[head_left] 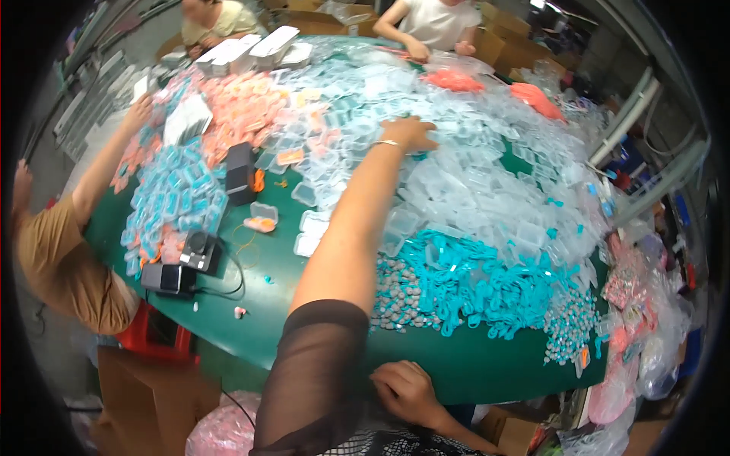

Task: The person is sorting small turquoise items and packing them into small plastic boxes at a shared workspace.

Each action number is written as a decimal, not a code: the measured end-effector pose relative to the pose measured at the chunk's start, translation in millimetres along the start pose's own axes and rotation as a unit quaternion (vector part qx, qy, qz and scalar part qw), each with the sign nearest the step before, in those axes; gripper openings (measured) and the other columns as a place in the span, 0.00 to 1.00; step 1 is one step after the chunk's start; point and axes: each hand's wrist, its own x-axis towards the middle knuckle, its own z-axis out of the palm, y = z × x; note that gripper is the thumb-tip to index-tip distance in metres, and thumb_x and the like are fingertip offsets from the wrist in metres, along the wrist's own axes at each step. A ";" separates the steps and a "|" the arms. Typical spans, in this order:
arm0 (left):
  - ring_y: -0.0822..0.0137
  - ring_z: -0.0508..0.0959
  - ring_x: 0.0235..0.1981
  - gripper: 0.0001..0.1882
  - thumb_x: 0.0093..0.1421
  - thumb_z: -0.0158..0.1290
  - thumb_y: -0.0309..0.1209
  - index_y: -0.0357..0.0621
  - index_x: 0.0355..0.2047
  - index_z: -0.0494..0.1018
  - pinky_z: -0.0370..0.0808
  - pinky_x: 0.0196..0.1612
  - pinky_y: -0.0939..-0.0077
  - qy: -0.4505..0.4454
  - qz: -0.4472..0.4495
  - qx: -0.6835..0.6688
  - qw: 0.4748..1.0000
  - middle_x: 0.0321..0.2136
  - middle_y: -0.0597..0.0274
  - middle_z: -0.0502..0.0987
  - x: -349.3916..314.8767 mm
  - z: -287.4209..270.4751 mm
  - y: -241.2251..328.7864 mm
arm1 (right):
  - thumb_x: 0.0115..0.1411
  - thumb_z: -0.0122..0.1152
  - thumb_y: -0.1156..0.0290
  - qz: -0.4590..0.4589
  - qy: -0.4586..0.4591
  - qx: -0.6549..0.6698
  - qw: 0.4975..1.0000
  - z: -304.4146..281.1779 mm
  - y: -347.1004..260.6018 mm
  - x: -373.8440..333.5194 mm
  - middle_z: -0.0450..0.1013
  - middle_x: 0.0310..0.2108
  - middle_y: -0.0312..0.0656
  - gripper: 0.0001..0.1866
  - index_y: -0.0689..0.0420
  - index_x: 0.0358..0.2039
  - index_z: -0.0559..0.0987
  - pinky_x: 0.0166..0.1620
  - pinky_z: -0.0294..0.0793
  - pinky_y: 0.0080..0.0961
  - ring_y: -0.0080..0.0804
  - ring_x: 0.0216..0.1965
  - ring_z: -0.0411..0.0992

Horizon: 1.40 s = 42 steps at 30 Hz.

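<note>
My left hand (411,135) stretches far across the table, fingers spread, over a wide heap of clear plastic boxes (449,190). It appears to touch the boxes there, and nothing shows in its grasp. A sheer black sleeve covers the upper part of that arm. Close to me, my right hand (408,391) rests at the near table edge with its fingers curled in, and I see nothing in them. Beyond it lie a pile of turquoise straps or cords (487,285) and small greyish beads or pieces (403,296).
Blue-filled small boxes (171,190) and orange ones (243,106) pile up at left on the green table (471,372). A black box (240,173) and a dark cabled device (171,277) stand nearby. A co-worker's arm (106,171) reaches in at left; two people sit opposite.
</note>
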 end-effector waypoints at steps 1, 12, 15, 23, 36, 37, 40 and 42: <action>0.45 0.62 0.66 0.31 0.53 0.58 0.58 0.78 0.58 0.72 0.55 0.63 0.29 -0.025 0.010 0.023 0.999 0.64 0.64 0.67 7.4 5.4 4.6 | 0.51 0.66 0.79 0.015 0.003 -0.003 1.000 -0.5 0.3 -0.4 0.77 0.35 0.41 0.08 0.57 0.33 0.81 0.38 0.74 0.35 0.41 0.34 0.76; 0.53 0.69 0.60 0.21 0.53 0.58 0.46 0.76 0.49 0.79 0.66 0.54 0.34 -0.036 0.035 0.072 0.996 0.57 0.71 0.74 -57.2 13.3 13.6 | 0.51 0.64 0.80 -0.009 0.010 0.003 1.000 0.1 -0.7 0.2 0.77 0.32 0.43 0.05 0.58 0.30 0.81 0.37 0.73 0.35 0.43 0.33 0.75; 0.54 0.69 0.60 0.21 0.54 0.57 0.46 0.75 0.50 0.79 0.66 0.55 0.34 -0.028 0.030 0.101 0.994 0.58 0.71 0.73 -80.8 11.7 19.8 | 0.52 0.64 0.79 -0.010 0.026 0.005 1.000 1.1 -0.2 -3.3 0.77 0.32 0.44 0.04 0.59 0.30 0.81 0.38 0.73 0.36 0.44 0.33 0.75; 0.53 0.70 0.60 0.19 0.60 0.53 0.42 0.72 0.53 0.77 0.70 0.57 0.44 0.020 0.066 0.027 0.997 0.59 0.71 0.71 -114.3 18.8 6.0 | 0.53 0.62 0.82 -0.028 0.048 0.004 0.998 2.8 3.0 -3.0 0.76 0.32 0.46 0.05 0.61 0.30 0.80 0.38 0.75 0.33 0.43 0.34 0.76; 0.52 0.77 0.51 0.28 0.56 0.47 0.20 0.61 0.56 0.73 0.77 0.49 0.59 0.191 0.062 0.017 0.979 0.53 0.58 0.74 -191.5 -7.6 16.3 | 0.53 0.62 0.79 -0.025 0.058 0.023 0.998 7.8 5.6 -8.8 0.76 0.32 0.45 0.03 0.59 0.30 0.80 0.39 0.75 0.36 0.45 0.34 0.75; 0.50 0.79 0.47 0.27 0.56 0.47 0.20 0.60 0.55 0.74 0.78 0.45 0.58 0.250 0.077 0.010 0.965 0.48 0.57 0.77 -191.0 -2.7 13.5 | 0.53 0.62 0.79 -0.032 0.057 0.018 0.998 7.5 5.5 -9.1 0.76 0.32 0.46 0.03 0.59 0.30 0.80 0.39 0.75 0.36 0.45 0.35 0.75; 0.48 0.80 0.43 0.24 0.56 0.47 0.21 0.58 0.52 0.75 0.78 0.42 0.54 0.320 0.062 -0.003 0.945 0.41 0.52 0.79 -191.2 2.5 13.1 | 0.54 0.62 0.79 -0.035 0.067 0.005 0.997 8.4 8.4 -9.4 0.76 0.32 0.45 0.03 0.59 0.30 0.80 0.39 0.75 0.36 0.45 0.35 0.75; 0.48 0.81 0.39 0.20 0.56 0.48 0.23 0.55 0.48 0.77 0.78 0.39 0.53 0.362 0.070 -0.009 0.930 0.38 0.51 0.80 -195.7 2.2 6.3 | 0.54 0.62 0.79 -0.061 0.072 -0.004 0.996 9.5 9.7 -7.7 0.76 0.32 0.45 0.03 0.59 0.30 0.80 0.40 0.75 0.37 0.46 0.35 0.75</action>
